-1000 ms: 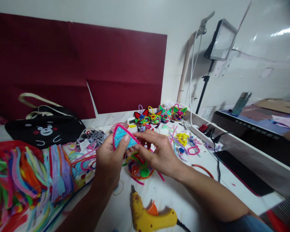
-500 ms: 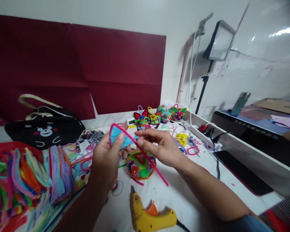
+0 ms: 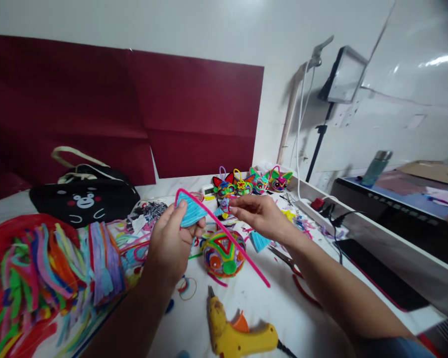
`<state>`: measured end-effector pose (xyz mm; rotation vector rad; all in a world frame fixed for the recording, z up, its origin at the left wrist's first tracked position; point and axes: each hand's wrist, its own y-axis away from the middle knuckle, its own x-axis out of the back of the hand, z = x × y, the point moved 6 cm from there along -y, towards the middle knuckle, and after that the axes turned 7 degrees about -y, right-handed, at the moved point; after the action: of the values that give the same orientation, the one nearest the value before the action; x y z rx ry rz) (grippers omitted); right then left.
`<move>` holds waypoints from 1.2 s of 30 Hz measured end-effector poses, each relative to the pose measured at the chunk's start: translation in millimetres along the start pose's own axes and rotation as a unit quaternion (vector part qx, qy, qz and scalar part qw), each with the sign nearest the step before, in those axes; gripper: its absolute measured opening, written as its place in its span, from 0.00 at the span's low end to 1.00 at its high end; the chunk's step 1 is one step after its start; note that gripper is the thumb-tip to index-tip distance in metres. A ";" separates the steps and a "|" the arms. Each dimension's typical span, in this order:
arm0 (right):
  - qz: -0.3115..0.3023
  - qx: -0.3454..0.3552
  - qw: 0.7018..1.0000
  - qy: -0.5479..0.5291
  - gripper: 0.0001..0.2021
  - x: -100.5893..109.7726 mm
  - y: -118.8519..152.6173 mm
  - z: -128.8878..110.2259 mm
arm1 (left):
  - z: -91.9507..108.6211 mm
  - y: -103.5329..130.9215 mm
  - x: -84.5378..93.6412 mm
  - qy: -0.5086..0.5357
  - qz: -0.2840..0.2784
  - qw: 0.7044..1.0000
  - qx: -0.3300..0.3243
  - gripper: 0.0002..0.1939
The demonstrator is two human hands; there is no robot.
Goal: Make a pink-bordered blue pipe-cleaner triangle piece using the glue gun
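Observation:
Pinched in my left hand (image 3: 173,238) is a blue ribbed triangular piece (image 3: 192,210). A bright pink pipe cleaner (image 3: 239,242) bends over its tip, with one long free end slanting down to the right. My right hand (image 3: 259,214) is away from the piece, its thumb and index finger slightly apart beside a small purple figure (image 3: 225,205); I see no grip on it. Below the hands rests a round multicoloured pipe-cleaner mask (image 3: 224,252). A second blue triangle (image 3: 260,241) lies under my right wrist, with scissors (image 3: 289,261) partly hidden by the forearm.
In front lies a yellow glue gun (image 3: 239,332). Bundles of coloured pipe cleaners (image 3: 104,263) fill the left, with a black bag (image 3: 85,201) behind. Several finished masks (image 3: 259,181) line the back. A power strip (image 3: 317,209) and a black phone-like slab (image 3: 381,273) are on the right.
My right hand has let go of the blue piece's edge and moved away from it. The second blue triangle and the scissors now show. The view has shifted slightly.

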<state>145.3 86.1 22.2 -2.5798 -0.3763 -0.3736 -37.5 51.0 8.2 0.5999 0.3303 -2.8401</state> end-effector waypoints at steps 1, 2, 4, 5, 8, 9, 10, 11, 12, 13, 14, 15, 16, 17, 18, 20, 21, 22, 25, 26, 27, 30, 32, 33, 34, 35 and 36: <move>-0.037 0.003 0.998 0.054 0.09 -2.3 2.2 -0.5 | 2.0 -0.4 0.6 0.003 0.001 1.000 -0.004 0.08; -0.079 0.004 0.992 0.100 0.08 -5.9 6.5 -0.5 | 4.0 -0.7 1.4 0.008 0.002 1.000 -0.009 0.09; -0.165 -0.006 0.976 0.142 0.07 -14.7 21.4 1.4 | 6.9 -1.4 3.6 0.015 0.005 1.000 -0.020 0.10; -0.209 -0.008 0.968 0.139 0.09 -20.5 31.8 2.3 | 7.6 -1.8 4.8 0.015 0.007 1.000 -0.022 0.10; -0.321 0.002 0.938 0.130 0.09 -38.2 68.4 5.6 | 8.0 -3.6 8.8 0.009 0.017 1.000 -0.022 0.11; -0.342 -0.004 0.930 0.133 0.08 -42.5 79.8 8.4 | 8.1 -4.4 9.9 0.009 0.020 1.000 -0.022 0.11; -0.355 -0.021 0.924 0.141 0.08 -45.7 89.9 12.4 | 8.3 -5.2 10.7 0.010 0.023 0.999 -0.023 0.12; -0.356 -0.042 0.921 0.156 0.09 -47.2 98.1 16.7 | 8.6 -5.9 11.3 0.011 0.025 0.999 -0.024 0.12; -0.358 -0.065 0.917 0.162 0.10 -48.7 105.6 20.9 | 8.9 -6.6 11.6 0.012 0.026 0.999 -0.025 0.12; -0.360 -0.086 0.914 0.165 0.11 -50.0 112.0 24.5 | 9.4 -7.1 11.9 0.012 0.027 0.999 -0.026 0.13; -0.363 -0.101 0.911 0.165 0.12 -51.6 117.6 27.2 | 9.8 -7.5 12.0 0.014 0.027 0.999 -0.027 0.13; -0.366 -0.110 0.909 0.166 0.13 -53.6 122.5 29.2 | 10.4 -7.7 12.0 0.015 0.027 0.999 -0.028 0.14; -0.372 -0.112 0.906 0.168 0.15 -56.2 126.9 30.6 | 10.9 -7.8 11.9 0.015 0.027 0.999 -0.029 0.14; -0.377 -0.108 0.904 0.172 0.17 -59.2 130.8 31.1 | 11.5 -7.7 11.6 0.014 0.026 0.999 -0.030 0.14; -0.381 -0.102 0.902 0.177 0.19 -62.5 134.1 31.0 | 12.2 -7.5 11.3 0.012 0.024 0.999 -0.032 0.14; -0.381 -0.089 0.899 0.195 0.20 -68.7 138.8 28.8 | 13.5 -6.9 11.0 0.010 0.022 0.999 -0.036 0.13; -0.379 -0.089 0.897 0.210 0.20 -71.1 140.3 27.5 | 14.1 -6.8 11.1 0.011 0.022 0.999 -0.038 0.13; -0.376 -0.093 0.894 0.228 0.20 -72.9 141.5 26.2 | 14.6 -6.7 11.2 0.013 0.021 0.999 -0.038 0.13; -0.379 -0.111 0.875 0.279 0.21 -76.7 144.9 23.5 | 15.5 -7.4 12.1 0.019 0.019 0.999 -0.037 0.13; -0.383 -0.107 0.870 0.290 0.21 -78.2 146.3 23.3 | 15.8 -7.8 12.5 0.020 0.019 0.999 -0.036 0.13; -0.386 -0.097 0.867 0.299 0.21 -80.1 147.9 23.9 | 16.1 -8.3 12.9 0.019 0.018 0.999 -0.036 0.13; -0.392 -0.046 0.860 0.322 0.23 -88.0 153.7 30.9 | 16.7 -9.6 14.0 0.009 0.018 0.999 -0.040 0.11; -0.393 -0.011 0.853 0.345 0.25 -93.9 157.2 38.1 | 16.8 -10.2 14.8 0.000 0.021 0.999 -0.043 0.10; -0.394 0.000 0.848 0.354 0.25 -96.5 158.5 40.9 | 16.7 -10.4 15.2 -0.004 0.023 0.999 -0.043 0.10; -0.391 0.008 0.847 0.361 0.26 -98.2 158.9 42.6 | 16.5 -10.6 15.6 -0.006 0.026 0.999 -0.041 0.11; -0.387 0.010 0.846 0.366 0.25 -99.0 158.9 43.0 | 16.1 -10.7 15.9 -0.008 0.028 0.999 -0.038 0.11; -0.383 0.009 0.848 0.368 0.25 -98.9 158.3 42.1 | 15.9 -10.8 16.1 -0.009 0.028 0.999 -0.035 0.11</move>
<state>114.4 -43.6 -115.0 -1.9310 -1.0757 -1.5484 -60.5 54.4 17.5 0.5596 0.4018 -2.7651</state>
